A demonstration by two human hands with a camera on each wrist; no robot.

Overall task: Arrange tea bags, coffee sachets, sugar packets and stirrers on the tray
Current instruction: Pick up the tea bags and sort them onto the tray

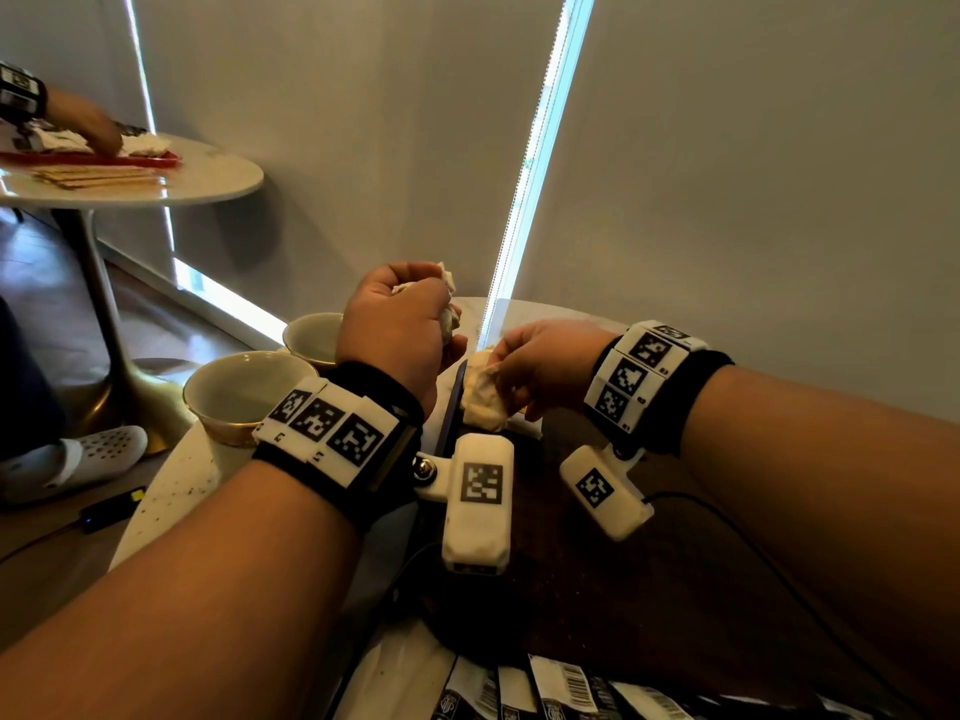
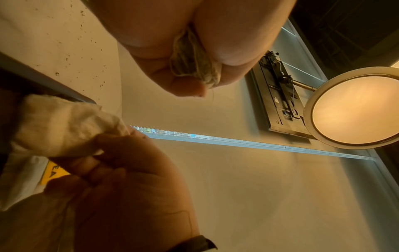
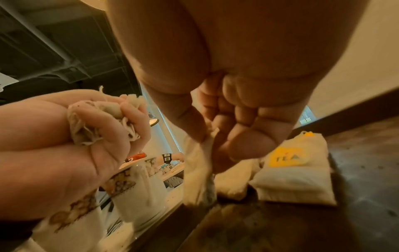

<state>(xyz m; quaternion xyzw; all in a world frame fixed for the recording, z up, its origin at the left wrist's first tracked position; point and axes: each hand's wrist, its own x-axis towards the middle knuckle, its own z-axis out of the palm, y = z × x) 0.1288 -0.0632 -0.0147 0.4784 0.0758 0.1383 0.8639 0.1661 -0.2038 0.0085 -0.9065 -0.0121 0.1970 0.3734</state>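
My left hand (image 1: 410, 319) is held above the table's far side, fist closed round a bunch of small cloth tea bags (image 1: 448, 304); the wrist view shows the bunch of tea bags (image 2: 194, 68) in its palm. To its right, my right hand (image 1: 506, 374) pinches the top of another cloth tea bag (image 1: 483, 397), which hangs over the far left corner of the dark tray (image 1: 597, 589). Two more tea bags lie flat on the tray, one with a yellow TEA label (image 3: 289, 158). Black-and-white sachets (image 1: 556, 693) lie in a row at the tray's near edge.
Two empty cups (image 1: 239, 392) (image 1: 311, 332) with gold patterned sides stand left of the tray on the round speckled table (image 1: 171, 491). Cables run across the tray's right side. Another person's hand (image 1: 88, 122) works at a second table at far left.
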